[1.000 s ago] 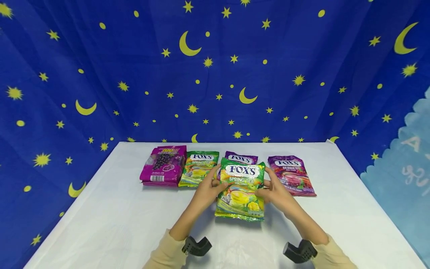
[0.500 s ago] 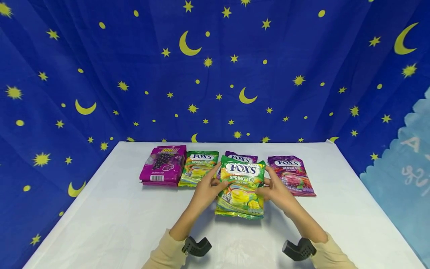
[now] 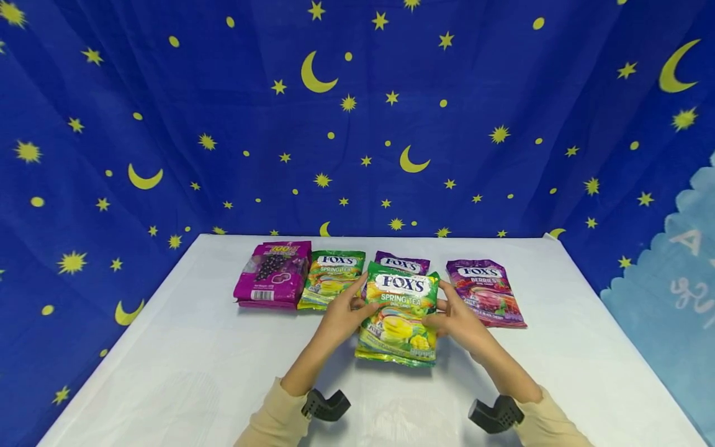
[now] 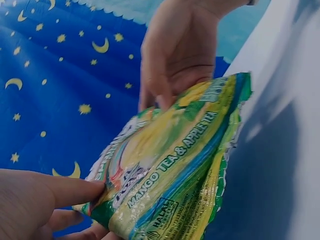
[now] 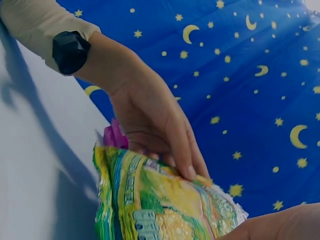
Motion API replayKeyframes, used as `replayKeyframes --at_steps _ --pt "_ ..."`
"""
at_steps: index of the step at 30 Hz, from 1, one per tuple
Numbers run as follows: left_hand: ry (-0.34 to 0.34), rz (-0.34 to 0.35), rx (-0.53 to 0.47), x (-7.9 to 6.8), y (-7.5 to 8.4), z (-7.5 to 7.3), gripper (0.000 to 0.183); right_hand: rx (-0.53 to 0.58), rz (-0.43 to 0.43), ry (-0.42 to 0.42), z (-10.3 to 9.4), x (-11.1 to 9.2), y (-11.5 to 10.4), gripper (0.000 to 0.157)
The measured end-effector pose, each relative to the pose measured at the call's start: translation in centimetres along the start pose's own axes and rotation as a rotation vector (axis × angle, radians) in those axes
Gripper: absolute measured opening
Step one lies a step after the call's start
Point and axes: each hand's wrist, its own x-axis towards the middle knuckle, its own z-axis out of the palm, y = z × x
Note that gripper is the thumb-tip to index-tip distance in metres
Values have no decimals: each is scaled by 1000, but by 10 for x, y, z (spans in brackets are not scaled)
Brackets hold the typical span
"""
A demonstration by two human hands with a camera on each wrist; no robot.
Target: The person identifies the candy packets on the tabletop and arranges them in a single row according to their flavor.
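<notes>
A green and yellow candy bag (image 3: 398,323), printed FOX'S Spring Tea, is held up in front of the person with its label facing them. The left hand (image 3: 344,315) grips its left side, thumb (image 4: 90,192) on the front and the other fingers behind. On the opposite side the right hand (image 3: 459,320) holds it the same way, thumb over the label. In the left wrist view the bag (image 4: 170,165) is tilted, its lower seam toward the white table. The right wrist view shows the left hand (image 5: 157,120) at the bag's far edge.
Behind the held bag lies a row of bags on the white table (image 3: 184,372): a purple grape candy bag (image 3: 272,276), another Spring Tea bag (image 3: 333,279), a partly covered purple FOX'S bag (image 3: 402,261), and a Berries bag (image 3: 485,292) at right. A blue star-patterned curtain (image 3: 357,130) stands behind.
Both hands keep their hold on the candy bag. Its tilt shifts slightly, and it moves a touch left; the camera view shifts a little too.
</notes>
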Motion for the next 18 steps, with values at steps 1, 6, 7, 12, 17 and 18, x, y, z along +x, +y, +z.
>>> replayKeyframes --at_steps 1,6,7,12,17,18 --pt "-3 -2 0 2 -1 -2 68 6 7 -12 1 3 1 82" --pt "36 -12 8 16 -9 -17 59 53 20 -74 8 29 6 72" --pt "53 -14 18 20 -11 -21 57 58 19 -80 9 36 6 70" --pt "148 -51 72 36 -21 -37 54 79 21 -104 19 74 4 57" --pt "212 -78 88 48 -28 -48 52 64 44 -95 29 101 1 52" --pt "222 -86 92 50 -29 -50 52 53 52 -86 31 105 0 52"
